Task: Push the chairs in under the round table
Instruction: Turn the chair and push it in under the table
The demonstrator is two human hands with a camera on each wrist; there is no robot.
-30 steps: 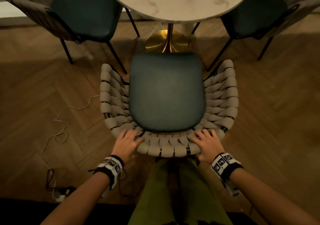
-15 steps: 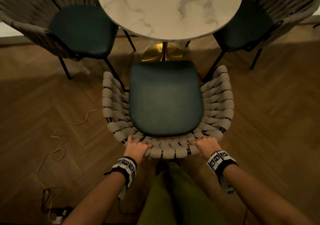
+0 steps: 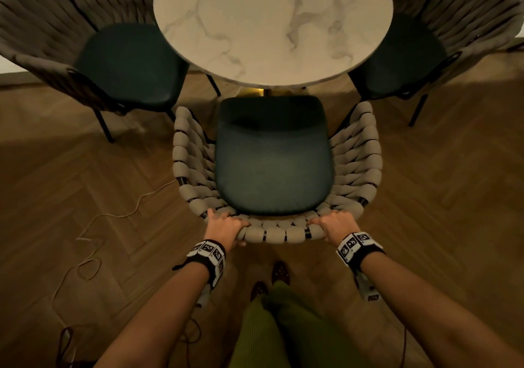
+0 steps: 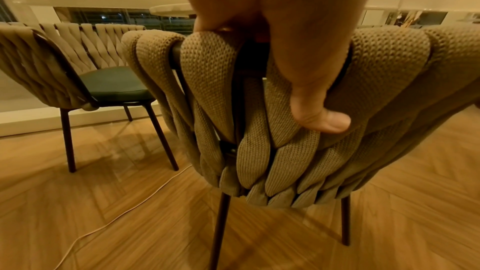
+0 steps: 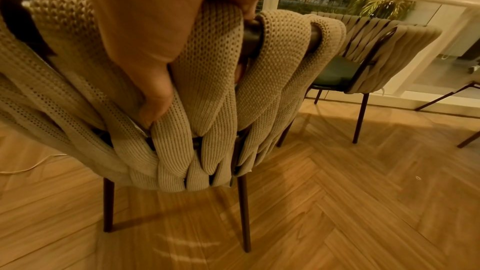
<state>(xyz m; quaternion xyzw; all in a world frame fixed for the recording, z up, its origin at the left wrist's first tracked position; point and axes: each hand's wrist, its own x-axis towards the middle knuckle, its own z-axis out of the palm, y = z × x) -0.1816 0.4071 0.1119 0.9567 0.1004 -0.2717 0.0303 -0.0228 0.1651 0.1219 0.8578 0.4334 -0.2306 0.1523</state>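
Observation:
A chair with a beige woven back and dark green seat point(image 3: 272, 157) stands in front of me, its seat front just at the edge of the round white marble table point(image 3: 272, 24). My left hand point(image 3: 224, 226) grips the top rail of the chair back at its left, fingers over the rim and thumb point(image 4: 319, 118) pressed on the outside weave. At the right end of the rail my right hand point(image 3: 334, 224) grips the same way, its thumb point(image 5: 155, 98) on the back of the weave point(image 5: 213, 89). The fingertips are hidden inside the chair back.
Two matching chairs flank the table, one at the left point(image 3: 124, 64) and one at the right point(image 3: 402, 58), seats partly under its edge. A thin cable point(image 3: 93, 243) trails over the herringbone wood floor at the left. My feet point(image 3: 280, 272) stand right behind the chair.
The chair has slid forward towards the table, and the gold table base is now almost covered by its seat. Both hands stayed on the back rail and moved with it.

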